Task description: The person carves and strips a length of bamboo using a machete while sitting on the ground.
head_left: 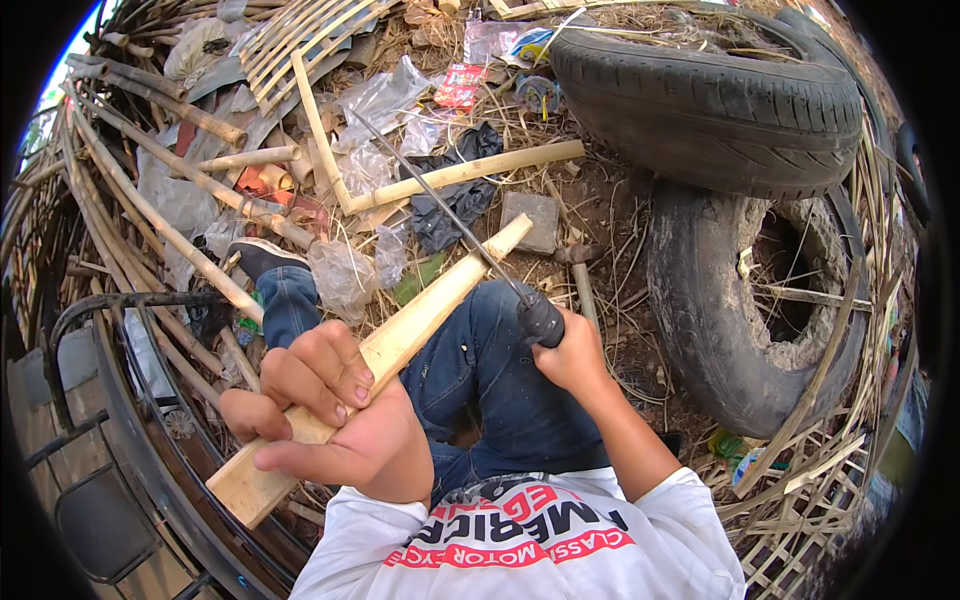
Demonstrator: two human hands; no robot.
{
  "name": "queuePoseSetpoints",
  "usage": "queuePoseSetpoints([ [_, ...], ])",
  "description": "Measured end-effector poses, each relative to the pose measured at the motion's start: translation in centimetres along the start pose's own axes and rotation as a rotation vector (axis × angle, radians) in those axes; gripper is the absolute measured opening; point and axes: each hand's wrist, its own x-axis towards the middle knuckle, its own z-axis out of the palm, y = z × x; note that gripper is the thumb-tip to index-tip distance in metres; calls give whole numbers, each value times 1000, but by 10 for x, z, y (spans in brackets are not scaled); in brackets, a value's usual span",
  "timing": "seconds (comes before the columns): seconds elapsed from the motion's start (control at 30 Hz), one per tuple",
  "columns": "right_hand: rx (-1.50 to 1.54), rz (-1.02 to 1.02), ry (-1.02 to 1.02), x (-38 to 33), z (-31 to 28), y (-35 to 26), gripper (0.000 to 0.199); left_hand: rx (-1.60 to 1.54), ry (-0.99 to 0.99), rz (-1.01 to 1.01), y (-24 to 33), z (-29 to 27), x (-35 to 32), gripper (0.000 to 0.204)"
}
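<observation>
My left hand (335,405) is wrapped around a pale, roughly cut piece of wood (445,305). The wood slants up to the right across my jeans and narrows toward its far end. In my right hand (575,352) is the dark handle of a machete (440,202). Its long, thin blade, seen nearly edge-on, points up to the left and crosses the wood near the narrow end. Whether blade and wood touch, I cannot tell. Just past the wood's tip sits a grey block (532,222), beside what looks like a hammer (580,256).
Two worn tyres (710,110) are at the right, one above the other. A bent bamboo strip (460,174) lies ahead among plastic bags (375,100). Bamboo poles (165,165) crowd the left, above a black metal frame (130,300). Woven strips (780,540) lie lower right.
</observation>
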Motion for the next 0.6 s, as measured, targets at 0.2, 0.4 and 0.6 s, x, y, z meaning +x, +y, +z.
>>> queuePoseSetpoints([
  [0.2,431,306,-368,-3,-24,-26,17,45,-19,-46,-2,-7,5,40],
  [0.4,27,-234,-69,-25,-32,-67,27,36,-26,21,-3,1,2,39],
  [0.6,-152,7,31,-3,-7,7,33,-24,-47,47,0,-6,-5,37],
])
